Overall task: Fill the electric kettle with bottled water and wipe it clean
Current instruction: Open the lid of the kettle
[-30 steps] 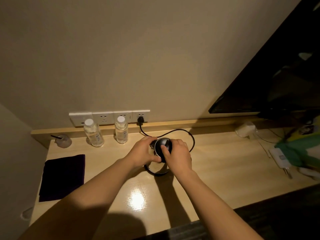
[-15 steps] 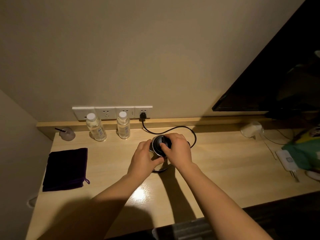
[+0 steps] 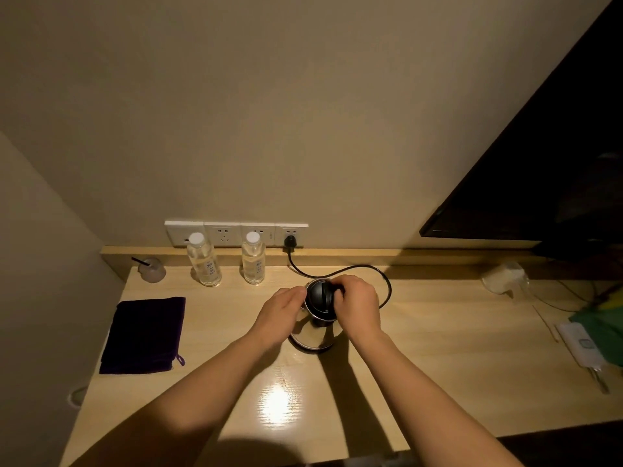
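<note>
A steel electric kettle [image 3: 315,335] with a black lid [image 3: 320,296] stands mid-desk. My left hand [image 3: 279,316] presses against its left side. My right hand [image 3: 357,306] curls over the lid's right edge and the handle, which it hides. Two clear water bottles with white caps stand at the back by the wall sockets, one on the left [image 3: 203,261] and one on the right [image 3: 253,259]. A dark purple cloth [image 3: 145,335] lies flat at the desk's left.
The kettle's black cord [image 3: 384,281] loops from a wall socket [image 3: 290,242] around behind the kettle. A small clear cup with a black stick [image 3: 152,269] sits far left. A television [image 3: 539,170] hangs at right, with a white charger [image 3: 580,345] and green items below.
The view has tilted up slightly. My right hand has shifted further over the lid's right side; my left hand stays against the kettle's left side.
</note>
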